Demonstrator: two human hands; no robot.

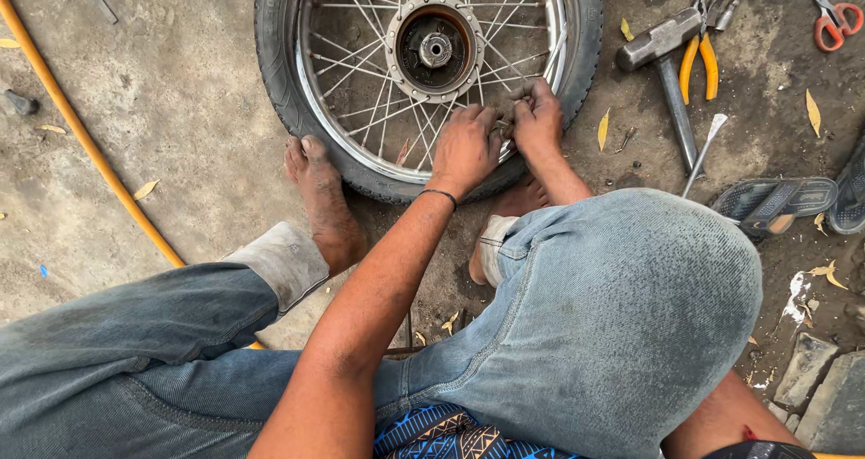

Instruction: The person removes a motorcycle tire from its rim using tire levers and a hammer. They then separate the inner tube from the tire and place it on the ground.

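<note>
A spoked motorcycle wheel with its black tyre [275,81] lies flat on the concrete, its hub [435,46] in the middle. My left hand [464,148] and my right hand [538,117] meet at the near rim [360,157] on the right side, fingers curled around something small at the rim that I cannot make out. My bare left foot [320,189] presses on the tyre's near edge. My right foot [514,202] sits beside the tyre under my wrists. A dark band circles my left wrist.
A hammer [662,54], yellow-handled pliers [698,63], a thin metal tool [703,153] and orange-handled scissors [833,13] lie to the right. Sandals [779,202] rest at far right. A yellow hose [81,130] runs along the left. Stones [815,382] sit bottom right.
</note>
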